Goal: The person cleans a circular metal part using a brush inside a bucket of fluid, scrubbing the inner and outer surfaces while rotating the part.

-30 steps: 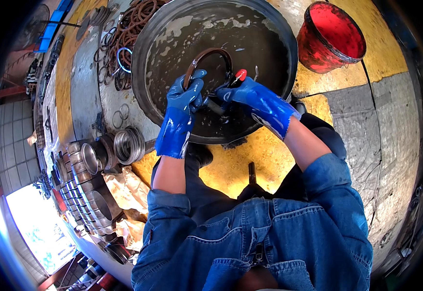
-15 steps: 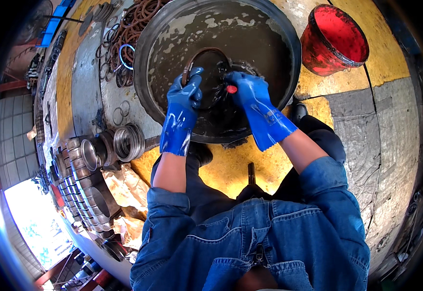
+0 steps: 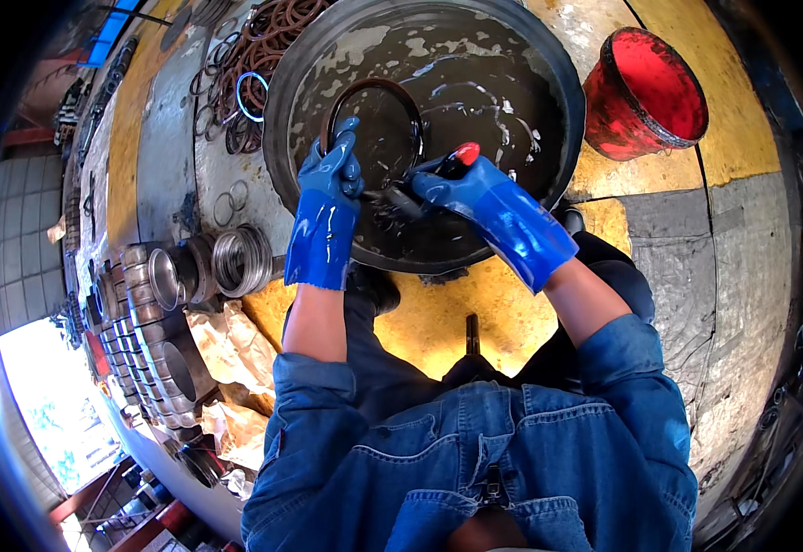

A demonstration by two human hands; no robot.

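Both my hands wear blue rubber gloves, over a wide round basin (image 3: 574, 110) of dark, murky liquid. My left hand (image 3: 332, 175) is closed on the near left side of a dark brown metal ring (image 3: 414, 109), which is tilted up over the liquid. A dark brush (image 3: 403, 201) with a red handle end (image 3: 467, 153) is gripped in my right hand (image 3: 466, 191). Its blurred dark head points left, close to the ring's lower edge; whether they touch I cannot tell. My left fingers and the brush hide the ring's nearest part.
Right of the basin stands a red bucket (image 3: 604, 115) with a blackened rim. Rusty rings (image 3: 277, 51) lie heaped at the far left, a blue ring (image 3: 239, 97) among them. Wire-like metal coils (image 3: 242, 260), stacked metal cylinders (image 3: 148, 322) and brown paper (image 3: 236, 345) are at my left.
My left hand has shifted left and slightly nearer with the ring. My right hand has turned and moved nearer, swinging the brush's red end up and its head to the left.
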